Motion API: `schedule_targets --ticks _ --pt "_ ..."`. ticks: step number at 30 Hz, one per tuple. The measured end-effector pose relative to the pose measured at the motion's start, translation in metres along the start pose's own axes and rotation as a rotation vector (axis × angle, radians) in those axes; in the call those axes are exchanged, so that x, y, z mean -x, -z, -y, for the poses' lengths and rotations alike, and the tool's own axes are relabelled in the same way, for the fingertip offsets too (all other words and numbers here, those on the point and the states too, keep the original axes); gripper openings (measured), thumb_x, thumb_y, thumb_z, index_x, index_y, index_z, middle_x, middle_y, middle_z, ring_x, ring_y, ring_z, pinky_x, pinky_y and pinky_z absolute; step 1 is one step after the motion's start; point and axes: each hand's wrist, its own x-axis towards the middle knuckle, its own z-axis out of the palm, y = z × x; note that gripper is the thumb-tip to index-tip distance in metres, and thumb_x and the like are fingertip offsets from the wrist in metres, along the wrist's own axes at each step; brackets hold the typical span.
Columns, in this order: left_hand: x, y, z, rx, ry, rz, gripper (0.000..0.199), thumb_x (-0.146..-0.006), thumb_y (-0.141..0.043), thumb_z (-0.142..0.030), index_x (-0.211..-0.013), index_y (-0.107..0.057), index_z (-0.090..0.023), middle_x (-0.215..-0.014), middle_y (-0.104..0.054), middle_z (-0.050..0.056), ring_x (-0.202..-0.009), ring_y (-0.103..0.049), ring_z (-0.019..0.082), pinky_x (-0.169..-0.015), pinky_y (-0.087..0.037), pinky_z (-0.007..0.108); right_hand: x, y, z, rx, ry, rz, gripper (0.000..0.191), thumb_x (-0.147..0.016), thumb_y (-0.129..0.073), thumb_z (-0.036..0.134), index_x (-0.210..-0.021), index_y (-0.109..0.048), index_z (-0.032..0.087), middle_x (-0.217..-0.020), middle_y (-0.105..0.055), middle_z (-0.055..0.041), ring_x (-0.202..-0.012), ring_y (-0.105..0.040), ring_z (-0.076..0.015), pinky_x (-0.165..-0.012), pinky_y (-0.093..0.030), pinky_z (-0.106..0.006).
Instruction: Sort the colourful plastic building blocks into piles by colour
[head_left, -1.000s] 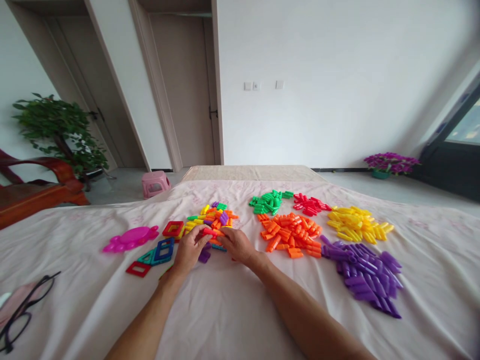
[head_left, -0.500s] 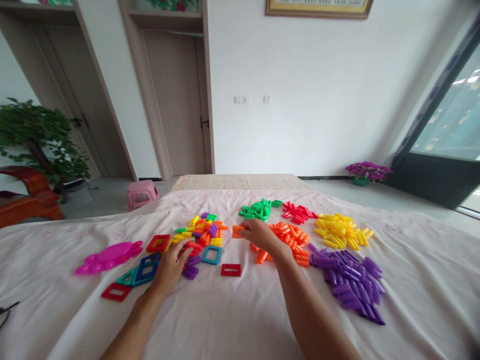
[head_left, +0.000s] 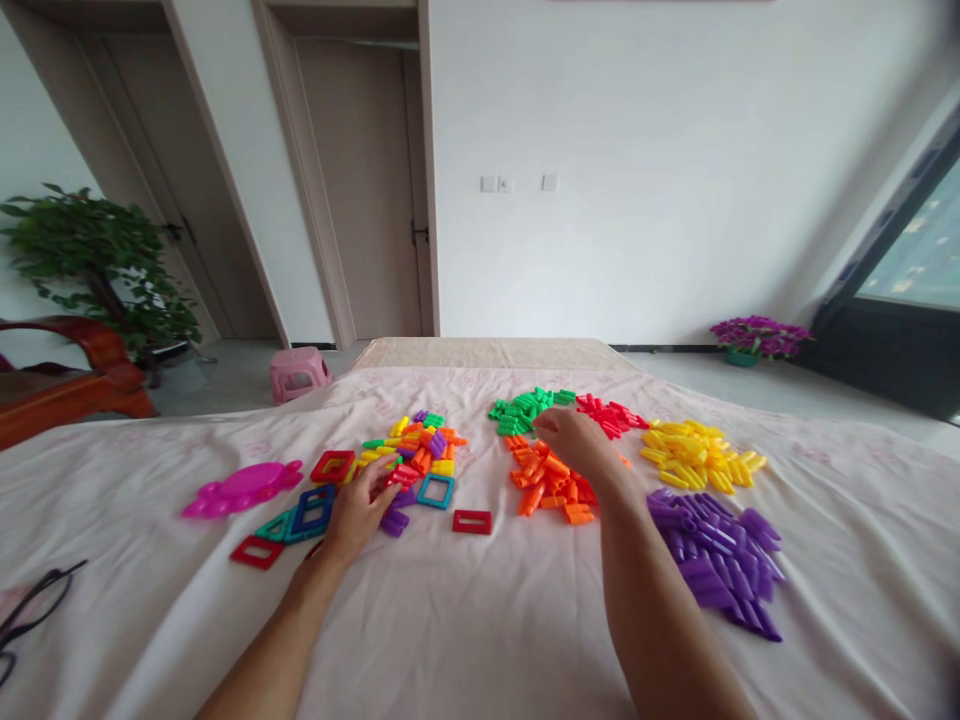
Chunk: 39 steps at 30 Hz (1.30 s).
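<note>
My left hand (head_left: 365,505) has its fingers closed round red pieces (head_left: 405,476) at the near left side of a mixed pile (head_left: 427,443) of orange, yellow, purple and green pieces. My right hand (head_left: 574,435) hovers over the far edge of the orange pile (head_left: 551,475), close to the green pile (head_left: 525,408) and the red pile (head_left: 609,415); its fingertips are pressed together, and whatever they hold is too small to make out. Farther right lie the yellow pile (head_left: 694,452) and the purple pile (head_left: 720,560).
Magnetic frames, including a blue square (head_left: 436,491) and a red rectangle (head_left: 472,522), lie near my left hand. A pink turtle-shaped piece (head_left: 246,488) is farther left. Black-framed glasses (head_left: 37,610) rest at the left edge of the cloth (head_left: 450,630).
My right hand has moved from the gap between the mixed and orange piles, where it held orange pieces, to the right over the orange pile. My left hand stays at the mixed pile. The view has shifted.
</note>
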Motion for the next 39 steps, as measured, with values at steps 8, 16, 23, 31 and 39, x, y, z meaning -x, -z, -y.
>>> schedule_targets --ticks 8,16,23,31,39 --pt "0.003 0.001 -0.022 -0.060 -0.048 0.005 0.046 -0.086 -0.060 -0.044 -0.128 -0.060 -0.025 -0.124 -0.069 0.007 -0.108 -0.067 0.023 -0.096 -0.054 0.039 0.012 -0.090 0.086 -0.377 0.459 0.217 0.023 -0.084 -0.064 0.021 -0.106 -0.071 0.023 -0.097 -0.072 -0.0028 -0.083 -0.064 -0.0159 -0.070 -0.041 -0.022" --pt "0.003 -0.009 -0.029 0.054 -0.033 0.104 0.053 -0.086 -0.060 -0.047 -0.133 -0.055 -0.022 -0.119 -0.071 0.008 -0.105 -0.069 0.024 -0.092 -0.055 0.037 0.019 -0.107 0.093 -0.362 0.435 0.141 0.016 -0.090 -0.061 0.032 -0.081 -0.067 0.021 -0.078 -0.066 0.0006 -0.068 -0.053 -0.0119 -0.061 -0.032 -0.022" --pt "-0.006 0.046 -0.023 -0.435 -0.098 -0.409 0.038 -0.093 -0.046 -0.041 -0.124 -0.062 -0.025 -0.115 -0.071 0.006 -0.104 -0.066 0.024 -0.096 -0.051 0.041 -0.006 -0.071 0.049 -0.305 0.159 -0.044 0.020 -0.087 -0.058 0.031 -0.074 -0.065 0.018 -0.066 -0.058 0.0013 -0.059 -0.047 -0.0101 -0.054 -0.023 -0.023" --pt "-0.007 0.085 0.046 -0.472 0.134 -0.236 0.053 -0.092 -0.040 -0.050 -0.127 -0.060 -0.017 -0.125 -0.067 0.013 -0.119 -0.060 0.027 -0.102 -0.046 0.042 -0.025 -0.028 -0.043 -0.073 -0.318 -0.167 0.031 -0.086 -0.051 0.042 -0.080 -0.071 0.019 -0.073 -0.065 -0.0039 -0.066 -0.056 -0.0150 -0.056 -0.028 -0.024" --pt "-0.004 0.074 0.041 -0.551 0.229 -0.234 0.051 -0.096 -0.034 -0.047 -0.135 -0.056 -0.022 -0.129 -0.066 0.013 -0.115 -0.063 0.030 -0.092 -0.049 0.042 -0.045 0.001 -0.103 0.064 -0.526 -0.212 0.044 -0.090 -0.050 0.045 -0.125 -0.067 0.024 -0.115 -0.069 -0.0157 -0.101 -0.064 -0.0285 -0.073 -0.040 -0.032"
